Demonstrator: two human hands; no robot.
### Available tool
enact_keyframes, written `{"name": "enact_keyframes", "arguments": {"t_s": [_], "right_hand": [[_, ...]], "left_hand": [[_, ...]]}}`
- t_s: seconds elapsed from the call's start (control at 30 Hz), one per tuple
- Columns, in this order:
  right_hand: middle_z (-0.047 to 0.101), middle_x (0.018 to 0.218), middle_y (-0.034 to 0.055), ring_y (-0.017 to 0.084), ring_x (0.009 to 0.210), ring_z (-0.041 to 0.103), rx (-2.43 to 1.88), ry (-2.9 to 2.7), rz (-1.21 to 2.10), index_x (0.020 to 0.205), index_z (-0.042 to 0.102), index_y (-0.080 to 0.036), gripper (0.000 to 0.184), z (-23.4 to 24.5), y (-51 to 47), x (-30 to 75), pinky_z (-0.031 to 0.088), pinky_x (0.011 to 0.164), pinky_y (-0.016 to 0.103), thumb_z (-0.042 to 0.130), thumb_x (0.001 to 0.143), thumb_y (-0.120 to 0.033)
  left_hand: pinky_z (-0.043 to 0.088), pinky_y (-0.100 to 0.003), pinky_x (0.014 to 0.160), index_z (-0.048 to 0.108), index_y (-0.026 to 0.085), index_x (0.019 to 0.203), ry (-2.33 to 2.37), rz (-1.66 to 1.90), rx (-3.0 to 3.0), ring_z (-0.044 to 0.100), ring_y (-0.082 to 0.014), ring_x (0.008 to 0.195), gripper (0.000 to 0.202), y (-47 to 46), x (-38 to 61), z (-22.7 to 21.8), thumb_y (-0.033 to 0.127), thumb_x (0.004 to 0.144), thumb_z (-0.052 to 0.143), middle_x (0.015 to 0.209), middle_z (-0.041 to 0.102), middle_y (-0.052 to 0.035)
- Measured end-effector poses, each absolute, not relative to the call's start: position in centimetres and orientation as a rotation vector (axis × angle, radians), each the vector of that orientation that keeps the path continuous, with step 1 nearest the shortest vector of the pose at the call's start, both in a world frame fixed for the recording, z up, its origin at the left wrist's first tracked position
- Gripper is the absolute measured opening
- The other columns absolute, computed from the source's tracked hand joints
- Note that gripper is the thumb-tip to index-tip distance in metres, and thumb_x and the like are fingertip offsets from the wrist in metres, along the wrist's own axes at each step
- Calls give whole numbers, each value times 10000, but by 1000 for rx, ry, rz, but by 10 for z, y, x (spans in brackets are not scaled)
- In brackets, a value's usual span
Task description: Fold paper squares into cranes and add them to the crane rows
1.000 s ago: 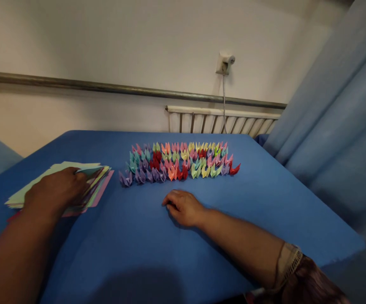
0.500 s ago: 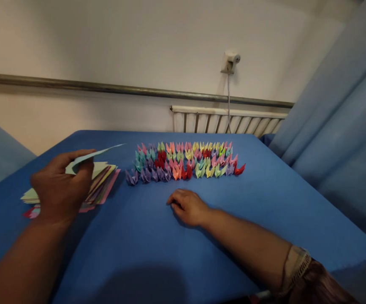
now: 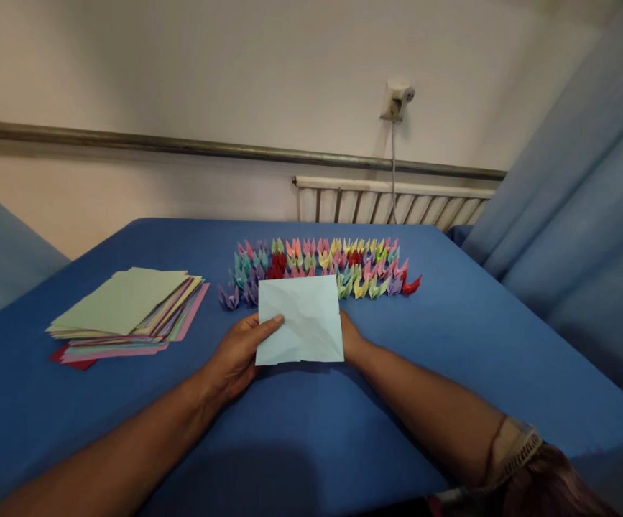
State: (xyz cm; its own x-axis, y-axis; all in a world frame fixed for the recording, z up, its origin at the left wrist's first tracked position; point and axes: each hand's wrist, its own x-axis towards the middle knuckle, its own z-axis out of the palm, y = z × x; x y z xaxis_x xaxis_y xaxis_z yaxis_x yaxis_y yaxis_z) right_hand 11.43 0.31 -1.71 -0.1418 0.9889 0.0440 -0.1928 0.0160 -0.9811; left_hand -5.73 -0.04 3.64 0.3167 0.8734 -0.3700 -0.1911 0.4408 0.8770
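A pale blue square sheet of paper [image 3: 305,330], lightly creased, is held up in front of me above the table. My left hand [image 3: 238,352] pinches its left side, thumb on top and the other fingers behind. At the right edge is my right hand [image 3: 350,339], whose fingers are hidden behind the sheet, so their grip does not show. Beyond the sheet stand rows of folded paper cranes [image 3: 379,287] in red, pink, yellow, green, teal and purple; the sheet covers part of the front row.
A thick stack of coloured paper sheets [image 3: 122,301], pale green on top, lies at the left of the blue-covered table [image 3: 478,337]. Behind are a metal rail [image 3: 192,146], a radiator [image 3: 365,201] and a wall socket [image 3: 396,100] with a cord. A blue curtain [image 3: 585,215] hangs right.
My left hand has brought the pale blue sheet from over the stack to the middle. My right hand, earlier resting on the table, is now behind the sheet's right edge.
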Motion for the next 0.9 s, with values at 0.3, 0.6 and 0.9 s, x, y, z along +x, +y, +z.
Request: {"name": "enact_keyframes", "arguments": {"t_s": [0.3, 0.6, 0.9], "right_hand": [[750, 975, 79, 239, 873, 702, -849, -904, 1541, 1038, 696, -182, 548, -14, -31, 156, 539, 835, 405, 643, 760, -652], [753, 801, 31, 166, 644, 675, -989, -867, 1658, 937, 708, -148, 427, -15, -22, 174, 531, 674, 319, 860, 605, -369], [726, 868, 29, 161, 663, 654, -1094, -1040, 1673, 1027, 664, -173, 445, -16, -24, 177, 519, 661, 324, 791, 684, -426]], "left_hand": [[580, -352, 785, 716, 139, 935, 960, 681, 881, 727, -245, 779, 255, -6, -51, 19, 344, 783, 726, 888, 768, -115], [471, -431, 1029, 433, 260, 1407, 961, 968, 1787, 569, -272, 1218, 511, -4, -67, 20, 327, 911, 533, 1374, 569, -79], [296, -599, 1111, 521, 290, 1338, 620, 684, 2957, 157, -389, 1455, 523, -5, -68, 30, 102, 854, 586, 1605, 183, -95]]}}
